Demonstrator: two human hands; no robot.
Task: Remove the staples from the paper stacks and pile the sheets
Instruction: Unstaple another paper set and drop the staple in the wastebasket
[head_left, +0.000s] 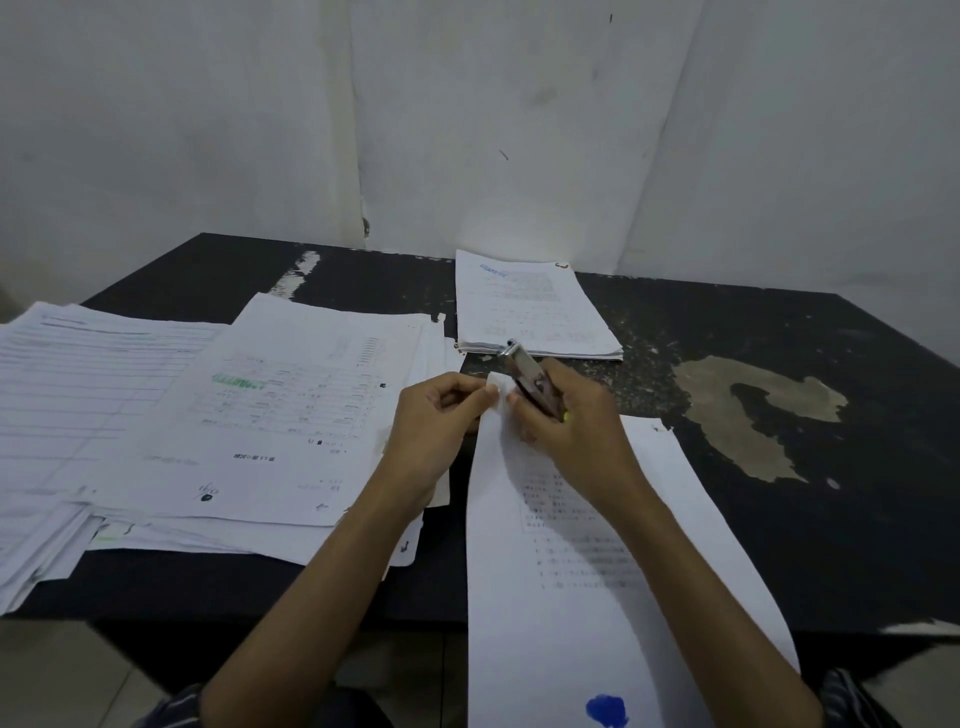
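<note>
Midway, probably: left hand (447, 410) pinched stack (597, 561) corner, right hand (569, 434) gripped remover (527, 379); sheets (291, 415) piled left, far stack (530, 312) likely pending.

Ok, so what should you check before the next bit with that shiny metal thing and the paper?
1. Left hand pinches the top corner of the white printed paper stack: ok.
2. Right hand grips the silver metal tool, held beside that corner: ok.
3. Tool hooked on a staple: cannot tell, the fingers hide it.
4. Stack fully on the worn black table: not ok, its near end hangs over the edge.
5. Pile of loose white sheets ready to the left: ok.
</note>
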